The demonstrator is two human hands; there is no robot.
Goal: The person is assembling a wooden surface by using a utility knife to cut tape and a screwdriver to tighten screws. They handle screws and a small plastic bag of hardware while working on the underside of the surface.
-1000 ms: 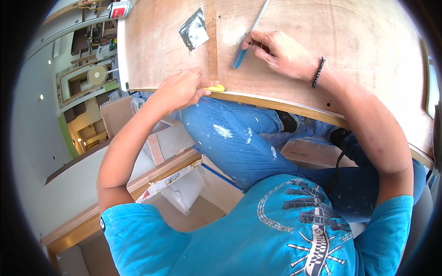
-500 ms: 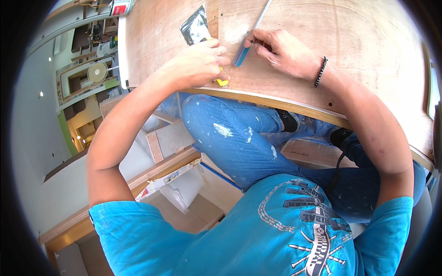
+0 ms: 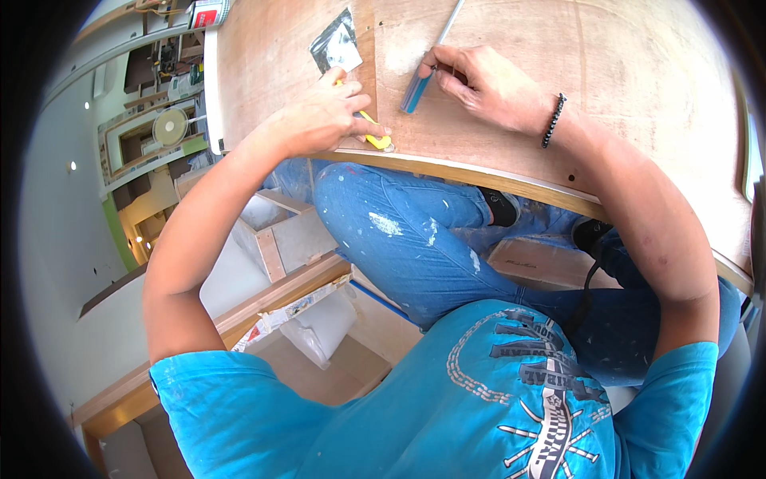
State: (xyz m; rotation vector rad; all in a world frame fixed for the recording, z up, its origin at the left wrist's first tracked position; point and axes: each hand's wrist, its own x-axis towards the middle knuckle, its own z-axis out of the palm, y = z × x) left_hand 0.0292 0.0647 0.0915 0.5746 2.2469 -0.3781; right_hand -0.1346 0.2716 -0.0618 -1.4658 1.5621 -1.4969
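Note:
My left hand (image 3: 323,116) is closed around a yellow utility knife (image 3: 377,140) lying low over the plywood panel (image 3: 495,24). Much of the knife is covered by my fingers; its yellow end pokes out toward the panel's near edge. A screwdriver (image 3: 412,94) with a clear blue handle and a long metal shaft is pinched in my right hand (image 3: 487,88), the shaft pointing away from me. Just beyond my left hand lies a small black-and-silver packet (image 3: 335,46), flat on the wood.
My paint-spotted jeans (image 3: 391,231) are under the panel's wooden near edge (image 3: 447,169). To the left stand an open wooden box frame (image 3: 275,243) and a white plastic bag (image 3: 319,327). A round fan (image 3: 169,126) shows farther off, and a tin (image 3: 209,13) stands past the panel's far-left corner.
My left hand has shifted left, and the utility knife has tilted with it, showing more of its yellow end. My right hand and the screwdriver have moved slightly left.

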